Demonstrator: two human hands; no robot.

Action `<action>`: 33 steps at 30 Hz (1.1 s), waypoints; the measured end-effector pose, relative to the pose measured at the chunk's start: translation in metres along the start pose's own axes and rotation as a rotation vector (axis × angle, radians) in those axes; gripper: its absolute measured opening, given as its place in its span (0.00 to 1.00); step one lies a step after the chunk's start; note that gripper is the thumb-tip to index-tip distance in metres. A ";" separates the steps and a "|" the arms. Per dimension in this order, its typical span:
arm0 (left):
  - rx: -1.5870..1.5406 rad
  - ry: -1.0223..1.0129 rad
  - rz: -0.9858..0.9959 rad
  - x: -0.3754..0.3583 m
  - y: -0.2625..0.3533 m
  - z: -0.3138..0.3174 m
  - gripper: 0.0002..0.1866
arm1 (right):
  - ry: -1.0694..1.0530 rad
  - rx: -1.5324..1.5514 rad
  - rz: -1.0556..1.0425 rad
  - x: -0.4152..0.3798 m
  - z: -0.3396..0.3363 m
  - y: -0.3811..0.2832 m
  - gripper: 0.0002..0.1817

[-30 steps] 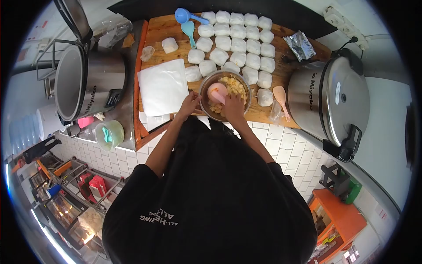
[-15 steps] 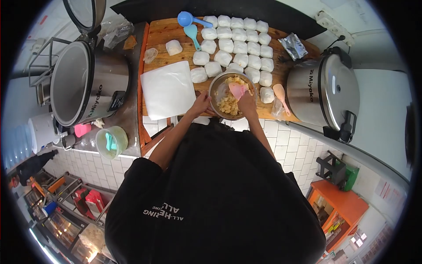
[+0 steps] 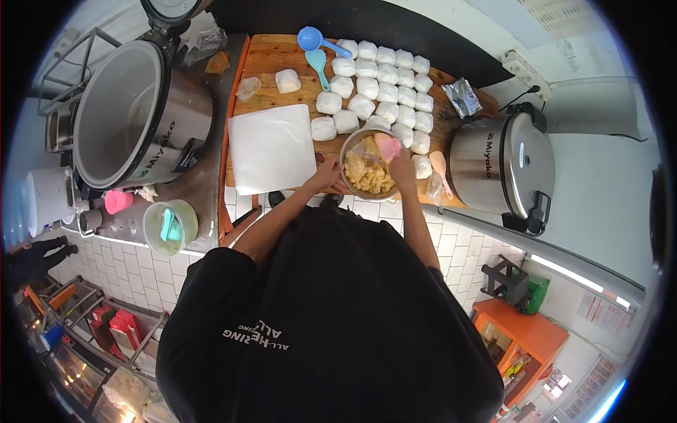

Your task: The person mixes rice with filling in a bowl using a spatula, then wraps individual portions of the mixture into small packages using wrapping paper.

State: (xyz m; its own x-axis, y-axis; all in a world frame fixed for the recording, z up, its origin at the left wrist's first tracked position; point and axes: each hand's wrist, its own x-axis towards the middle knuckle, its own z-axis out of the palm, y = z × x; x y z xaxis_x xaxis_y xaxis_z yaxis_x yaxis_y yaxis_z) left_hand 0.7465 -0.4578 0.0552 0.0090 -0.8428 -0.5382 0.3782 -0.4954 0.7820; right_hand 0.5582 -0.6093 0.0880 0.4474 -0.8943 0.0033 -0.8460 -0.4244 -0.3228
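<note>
A metal bowl [image 3: 355,138] of yellow crumbly food [image 3: 367,175] sits at the near edge of a wooden board [image 3: 271,58]. My left hand [image 3: 328,171] grips the bowl's near-left rim. My right hand [image 3: 402,168] holds a pink scoop [image 3: 387,146] over the bowl's far right side. Several white wrapped parcels [image 3: 384,74] lie in rows beyond the bowl.
A stack of white sheets [image 3: 271,149] lies left of the bowl. An open steel cooker [image 3: 134,113] stands at the left, a closed one [image 3: 502,163] at the right. Blue scoops [image 3: 315,44], a pink paddle [image 3: 438,163], a foil packet [image 3: 462,96] and a green tub [image 3: 169,227] are around.
The pink scoop has moved from the bowl's near left, through the food, to its far right side. My left hand has stayed on the rim. The camera view has shifted.
</note>
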 end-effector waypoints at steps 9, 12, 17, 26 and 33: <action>-0.175 -0.020 -0.060 0.008 -0.018 0.008 0.11 | -0.435 -0.051 0.024 -0.035 -0.052 -0.057 0.14; -0.175 -0.018 -0.051 0.003 -0.014 0.011 0.12 | -0.452 -0.114 0.071 -0.042 -0.047 -0.065 0.13; -0.046 0.008 0.006 -0.004 -0.010 0.014 0.17 | -0.335 -0.050 0.100 -0.055 0.015 -0.072 0.13; -0.098 0.031 -0.036 -0.014 -0.005 0.015 0.13 | -0.655 0.845 0.583 -0.030 0.025 0.013 0.16; -0.167 0.001 0.035 -0.006 -0.018 0.013 0.10 | -0.085 -0.152 -0.114 -0.060 -0.020 -0.041 0.22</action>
State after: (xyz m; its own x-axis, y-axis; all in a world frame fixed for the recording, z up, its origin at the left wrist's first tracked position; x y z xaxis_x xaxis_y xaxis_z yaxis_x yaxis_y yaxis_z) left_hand 0.7279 -0.4466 0.0477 0.0255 -0.8586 -0.5119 0.5262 -0.4239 0.7372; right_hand 0.5600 -0.5417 0.1203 0.5599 -0.8271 -0.0505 -0.8199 -0.5441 -0.1783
